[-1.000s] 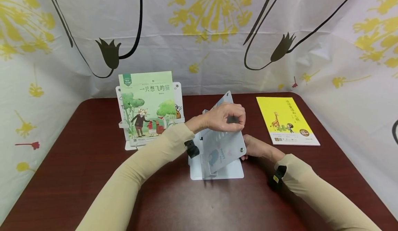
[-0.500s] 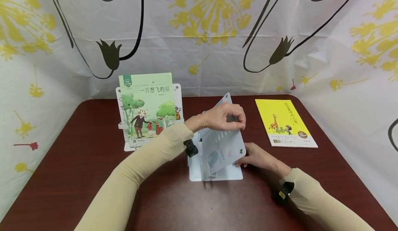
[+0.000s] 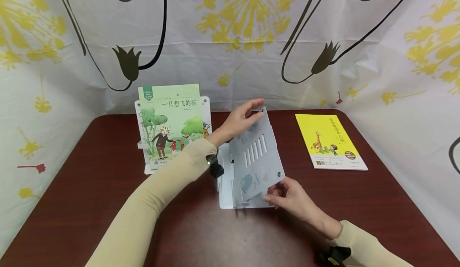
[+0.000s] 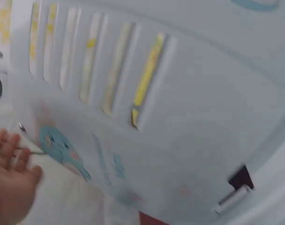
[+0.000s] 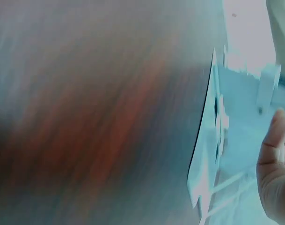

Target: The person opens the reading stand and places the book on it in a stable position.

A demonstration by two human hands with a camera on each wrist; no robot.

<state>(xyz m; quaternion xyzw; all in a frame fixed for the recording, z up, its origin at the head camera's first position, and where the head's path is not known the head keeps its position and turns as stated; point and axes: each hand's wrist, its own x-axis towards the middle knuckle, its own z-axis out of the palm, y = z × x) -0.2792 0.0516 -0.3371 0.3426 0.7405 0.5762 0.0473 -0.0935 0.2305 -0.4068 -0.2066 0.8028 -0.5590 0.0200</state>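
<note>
A white metal book stand (image 3: 258, 155) stands at mid-table, its slotted panel tilted up over a flat base (image 3: 227, 201). The panel carries a printed blue animal, seen large in the left wrist view below the row of slots (image 4: 91, 56). My left hand (image 3: 240, 117) is at the panel's top corner, fingers extended and overlapping the edge. Beside the lower right corner, my right hand (image 3: 292, 197) has its thumb and fingers apart, close over the base's right edge. The right wrist view is strongly blurred.
A green picture book (image 3: 172, 119) leans on a second white stand (image 3: 206, 111) at back left. A yellow book (image 3: 325, 139) lies flat at back right on the dark red table (image 3: 90, 203). A patterned curtain (image 3: 244, 79) hangs behind.
My left hand has moved up and back from across the panel to its top corner, uncovering the slots. My right hand has come down and toward me along the stand's right side.
</note>
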